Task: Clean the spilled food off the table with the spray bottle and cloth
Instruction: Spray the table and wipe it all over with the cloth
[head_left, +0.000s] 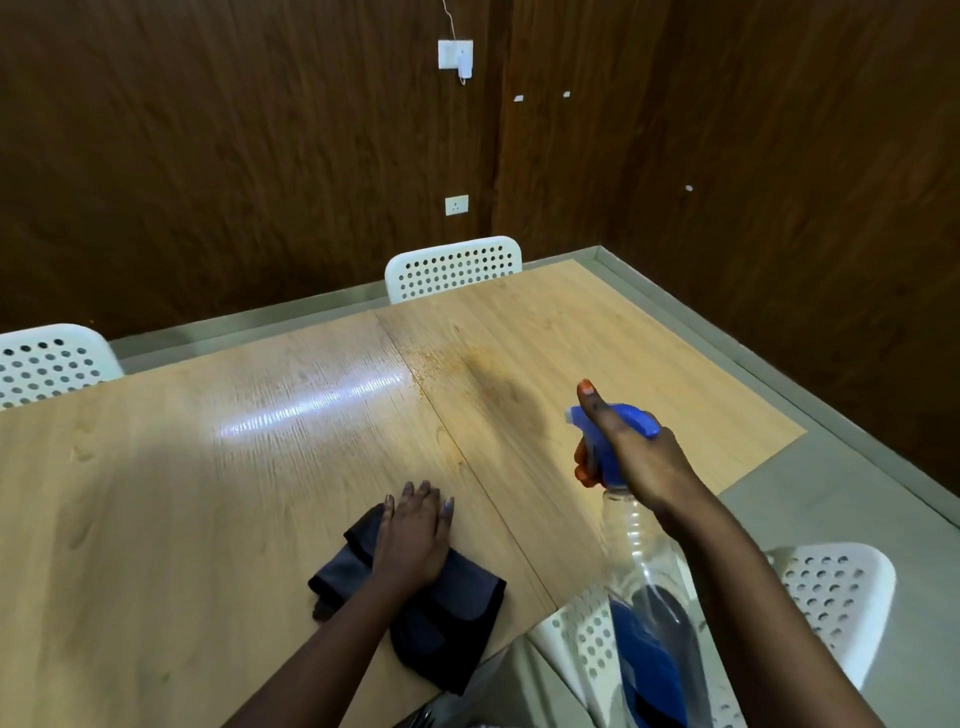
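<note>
The table (218, 467) still carries the orange spill (467, 364) beyond its middle seam, so wiping looks wholly undone and spraying barely begun. The bottle (641, 551), gripped at its trigger head by the right hand (636, 460), slants with its long axis running up and away, nozzle toward the spill. The left hand (413, 535) rests flat with fingers straight on the cloth (441, 608) at the near edge.
</note>
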